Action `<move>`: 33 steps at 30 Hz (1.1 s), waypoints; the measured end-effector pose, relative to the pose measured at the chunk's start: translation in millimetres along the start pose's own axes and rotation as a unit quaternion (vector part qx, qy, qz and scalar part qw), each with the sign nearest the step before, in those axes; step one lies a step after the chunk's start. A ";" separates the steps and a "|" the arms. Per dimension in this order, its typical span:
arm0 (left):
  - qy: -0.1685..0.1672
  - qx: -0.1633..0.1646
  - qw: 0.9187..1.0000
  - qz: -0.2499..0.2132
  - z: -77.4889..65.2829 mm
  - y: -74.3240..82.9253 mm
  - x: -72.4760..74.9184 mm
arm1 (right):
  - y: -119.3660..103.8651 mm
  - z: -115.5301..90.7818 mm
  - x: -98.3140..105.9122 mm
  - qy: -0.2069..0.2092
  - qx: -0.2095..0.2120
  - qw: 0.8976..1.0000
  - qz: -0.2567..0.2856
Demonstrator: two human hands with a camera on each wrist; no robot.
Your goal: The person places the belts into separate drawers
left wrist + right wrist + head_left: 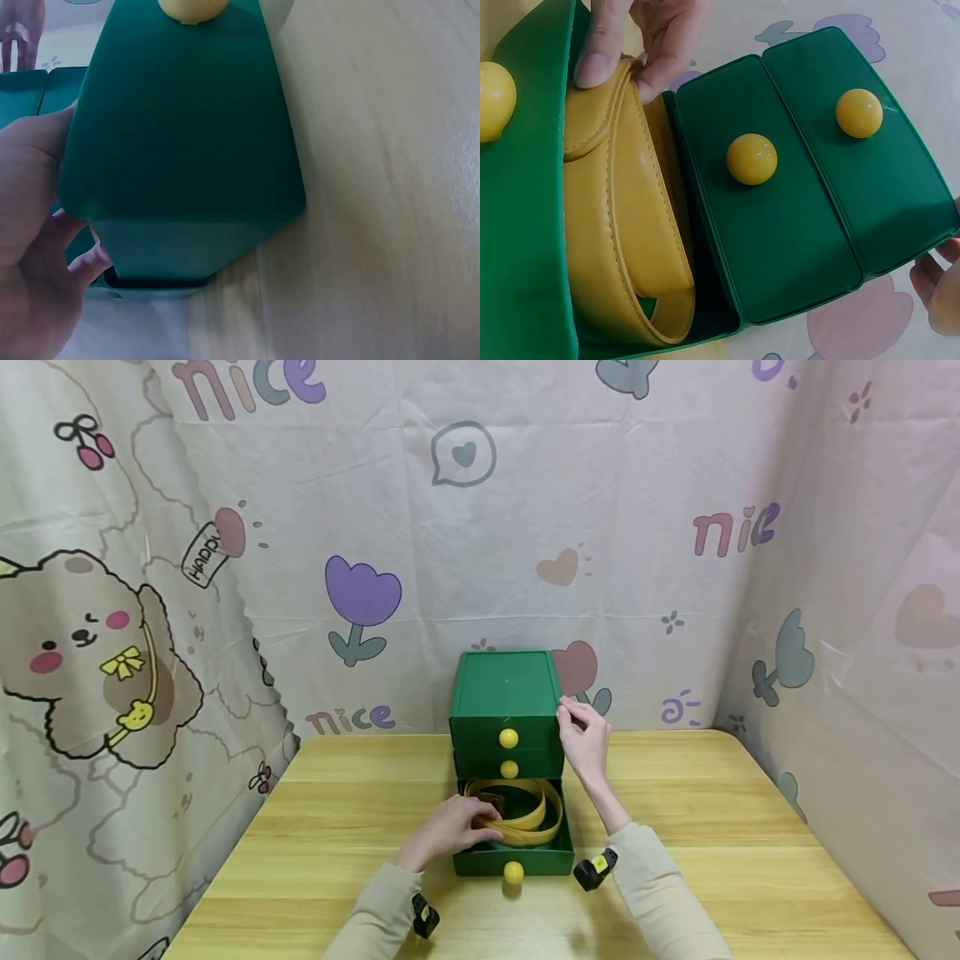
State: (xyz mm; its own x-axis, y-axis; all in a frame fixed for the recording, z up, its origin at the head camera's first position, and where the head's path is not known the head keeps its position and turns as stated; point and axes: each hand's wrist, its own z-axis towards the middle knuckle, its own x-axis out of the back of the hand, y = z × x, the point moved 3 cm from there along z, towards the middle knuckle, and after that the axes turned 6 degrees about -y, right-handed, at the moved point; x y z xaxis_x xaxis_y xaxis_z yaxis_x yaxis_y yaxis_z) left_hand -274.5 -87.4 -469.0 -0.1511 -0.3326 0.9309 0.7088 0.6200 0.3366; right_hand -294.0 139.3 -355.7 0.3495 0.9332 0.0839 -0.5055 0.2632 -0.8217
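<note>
A coiled yellow belt (551,814) with stitched edges lies in the pulled-out bottom drawer (480,862) of a small green drawer box (506,685). My left hand (453,827) reaches over the drawer's left side and pinches the belt; in the right wrist view its thumb and fingers meet on the belt's (630,202) upper end. My right hand (585,739) touches the right side of the box near its top front corner. In the left wrist view the drawer front (180,112) hides most of the belt.
The two upper drawers are closed, each with a round yellow knob (508,738). The box stands on a wooden table (360,793), its back close to a patterned curtain (465,568). Small black cameras (596,870) are worn at both wrists.
</note>
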 end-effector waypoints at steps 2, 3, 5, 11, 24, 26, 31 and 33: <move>0.004 0.005 1.000 0.018 0.3 0.3 -1.4 | 0.3 0.2 0.1 0.002 0.002 1.000 -0.002; 0.005 0.008 1.000 0.023 0.3 0.8 -1.8 | 0.4 0.3 0.1 0.002 0.003 1.000 -0.002; 0.003 0.014 0.999 0.030 0.7 1.3 -2.6 | 0.5 0.4 0.3 0.003 0.004 1.000 -0.003; -0.002 0.030 0.999 0.042 2.0 1.6 -5.9 | 0.1 0.0 0.5 0.003 0.005 1.000 0.000; -0.011 0.042 0.999 0.029 2.0 0.0 -11.1 | -5.7 -2.2 2.1 -0.001 0.016 1.000 -0.004; -0.012 0.040 0.999 0.019 2.0 -0.7 -11.6 | -6.3 -2.2 2.1 -0.001 0.016 1.000 -0.003; -0.016 0.039 0.999 -0.001 2.5 -1.3 -12.3 | -5.9 -2.1 1.9 0.001 0.013 1.000 -0.003; -0.020 0.044 0.999 -0.010 3.1 -1.5 -12.3 | -5.6 -2.0 1.8 0.001 0.012 1.000 -0.003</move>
State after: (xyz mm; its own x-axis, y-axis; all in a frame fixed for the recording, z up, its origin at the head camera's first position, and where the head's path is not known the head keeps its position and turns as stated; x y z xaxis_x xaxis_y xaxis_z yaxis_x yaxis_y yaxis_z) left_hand -275.9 -82.0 -480.5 -0.1926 -0.3177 0.9284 0.6427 0.6741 0.3640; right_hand -289.0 139.0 -352.0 0.3541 0.9311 0.0876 -0.5225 0.2747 -0.8072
